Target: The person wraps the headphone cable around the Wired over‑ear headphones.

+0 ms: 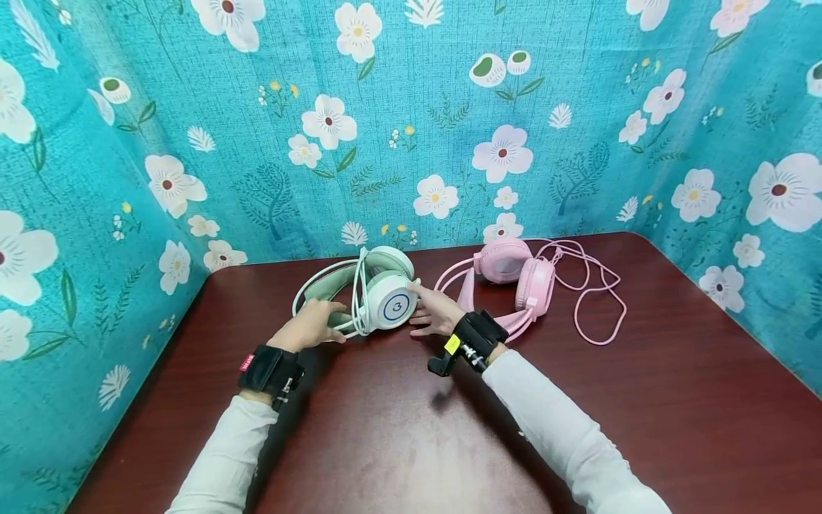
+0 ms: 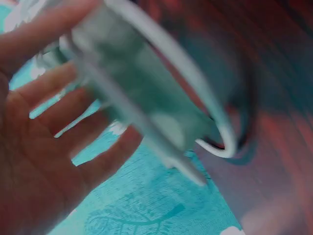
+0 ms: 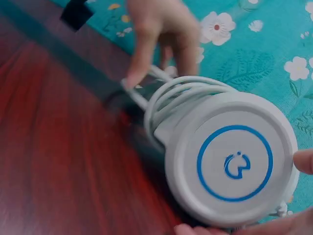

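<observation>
White and pale green headphones lie toward the back left of the table, their white cable looped in a bundle beside one ear cup. A blue ring and logo mark the round outer face of that cup. My left hand holds the headband at its left end, thumb on one side and fingers on the other. On the right, my right hand grips the ear cup between the thumb at its edge and the fingers lower down.
Pink headphones lie just right of my right hand, partly behind its wrist, with their pink cable trailing right. The dark red-brown table ends at a turquoise flowered cloth at the back and sides.
</observation>
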Available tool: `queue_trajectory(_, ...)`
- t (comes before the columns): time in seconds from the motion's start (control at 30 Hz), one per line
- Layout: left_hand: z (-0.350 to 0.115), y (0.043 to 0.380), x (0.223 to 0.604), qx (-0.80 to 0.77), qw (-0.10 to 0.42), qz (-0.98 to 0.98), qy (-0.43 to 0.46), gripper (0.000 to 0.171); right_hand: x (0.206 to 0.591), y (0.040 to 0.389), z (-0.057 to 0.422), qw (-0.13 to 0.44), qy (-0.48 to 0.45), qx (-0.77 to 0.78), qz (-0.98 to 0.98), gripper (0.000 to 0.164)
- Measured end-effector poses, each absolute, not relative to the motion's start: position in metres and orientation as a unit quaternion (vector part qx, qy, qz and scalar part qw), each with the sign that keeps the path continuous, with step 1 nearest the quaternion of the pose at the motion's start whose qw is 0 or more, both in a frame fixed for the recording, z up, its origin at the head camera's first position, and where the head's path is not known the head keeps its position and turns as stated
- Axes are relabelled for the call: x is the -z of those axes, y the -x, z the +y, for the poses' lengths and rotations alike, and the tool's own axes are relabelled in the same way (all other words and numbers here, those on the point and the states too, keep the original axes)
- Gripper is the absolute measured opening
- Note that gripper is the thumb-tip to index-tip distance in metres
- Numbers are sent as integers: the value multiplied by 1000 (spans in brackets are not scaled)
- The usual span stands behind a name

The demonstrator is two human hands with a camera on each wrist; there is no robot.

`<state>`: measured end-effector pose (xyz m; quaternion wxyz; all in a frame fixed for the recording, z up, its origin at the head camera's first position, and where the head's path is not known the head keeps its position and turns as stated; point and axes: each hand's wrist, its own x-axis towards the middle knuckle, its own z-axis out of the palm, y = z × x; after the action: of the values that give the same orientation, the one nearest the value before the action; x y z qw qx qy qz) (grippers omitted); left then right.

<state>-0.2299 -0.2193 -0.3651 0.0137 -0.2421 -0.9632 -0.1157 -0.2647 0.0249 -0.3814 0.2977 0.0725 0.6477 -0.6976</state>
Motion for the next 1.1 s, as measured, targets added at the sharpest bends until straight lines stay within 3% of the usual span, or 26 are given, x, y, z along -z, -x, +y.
queue_trajectory(0.1,-212,227,358,135,34,-958,250,46,384,260,35,285,-22,664,691,59)
queue_trajectory(0.27,-189,214,341,153,137,-950,236,23,378,247,65,251,154,526,798,50)
queue_trajectory(0.37,-172,209,332,203,194,-926,252,15,370,242,91,192,249,453,834,41)
queue_trajectory(0.47,-146,210,329,244,206,-900,296,13,363,241,116,111,292,416,854,33)
queue_trajectory(0.7,-80,215,346,267,137,-883,360,22,355,246,166,-24,274,387,880,22)
queue_trajectory(0.83,-47,220,353,264,73,-889,368,32,351,244,189,-99,292,274,911,22)
queue_trajectory(0.97,-20,228,359,243,8,-900,360,46,349,243,203,-113,324,190,920,32)
queue_trajectory(1.1,0,240,367,173,-24,-914,366,68,351,242,211,-73,312,131,938,60)
